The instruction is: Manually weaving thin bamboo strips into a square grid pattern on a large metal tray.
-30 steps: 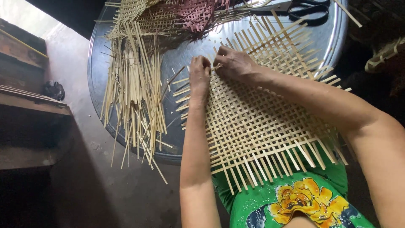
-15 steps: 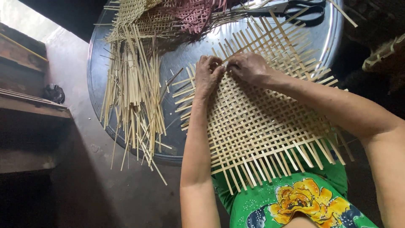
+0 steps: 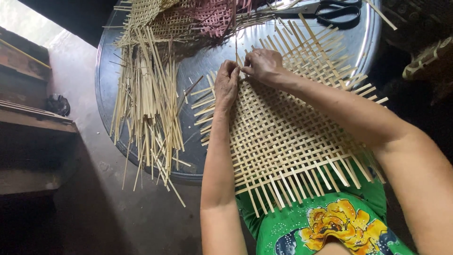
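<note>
Weaving in hand on pale flat woven bamboo-strip mat [image 3: 288, 141], lying across round grey metal tray [image 3: 108, 94] and lap: left hand [image 3: 226, 84] and right hand [image 3: 264, 65], at mat's far edge, pinching thin upright strip [image 3: 234, 33]; tucking next, probably.

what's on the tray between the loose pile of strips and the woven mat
In the head view, mostly bare metal tray lies between the loose strips and the woven mat, with a few short stray strip pieces scattered there.
</note>
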